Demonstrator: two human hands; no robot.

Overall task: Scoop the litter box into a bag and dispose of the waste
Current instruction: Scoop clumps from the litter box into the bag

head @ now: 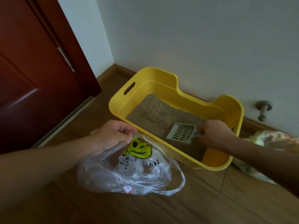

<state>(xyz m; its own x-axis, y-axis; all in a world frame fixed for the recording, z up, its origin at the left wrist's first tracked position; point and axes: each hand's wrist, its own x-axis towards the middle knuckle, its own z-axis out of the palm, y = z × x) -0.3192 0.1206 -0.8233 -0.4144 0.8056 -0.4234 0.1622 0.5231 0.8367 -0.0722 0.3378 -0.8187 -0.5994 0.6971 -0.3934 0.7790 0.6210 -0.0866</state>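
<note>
A yellow litter box (161, 81) stands on the wooden floor against the white wall, with sandy litter (155, 115) and some clumps in it. My right hand (213, 133) grips the handle of a pale slotted scoop (181, 132), whose head lies over the litter near the box's front wall. My left hand (113, 135) pinches the rim of a clear plastic bag (129, 172) with a yellow print, just in front of the box's left front edge. The bag sags onto the floor and holds some pale contents.
A dark red door (32, 70) stands at the left. A metal door stop (263, 110) juts from the baseboard to the right of the box. Another crumpled plastic bag (265, 139) lies on the floor at the right.
</note>
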